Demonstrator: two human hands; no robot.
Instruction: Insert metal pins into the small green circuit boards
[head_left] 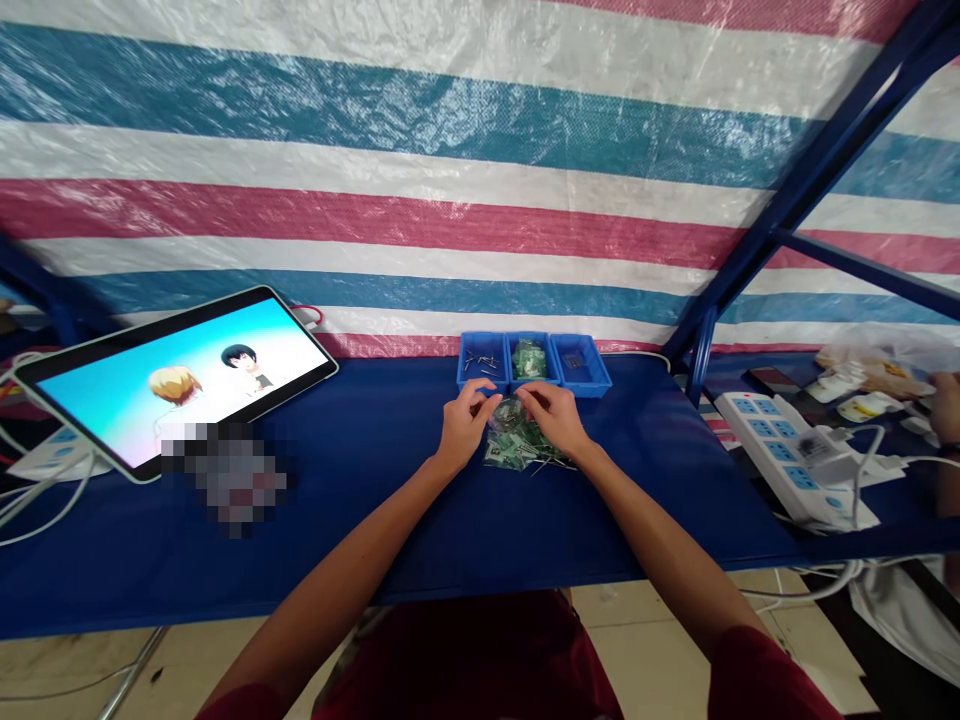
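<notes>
My left hand [466,425] and my right hand [556,418] face each other just in front of the blue bins. Thumb and fingers are pinched together on both. Whatever they pinch is too small to make out. Below and between them lies a pile of small clear plastic packets [516,447] with green and white showing, and a few thin metal pieces stick out at its right side. Behind my hands stand joined blue bins: the left bin [463,378] holds small metal pieces, the middle bin [512,380] green packets, the right bin [589,385] a few small dark pieces.
A tablet [187,375] playing a cartoon leans at the left of the blue table [375,400], with a blurred-out patch before it. A white power strip [780,450] with cables lies right, past the blue frame post [701,350]. Another person's hand [946,405] shows at the right edge.
</notes>
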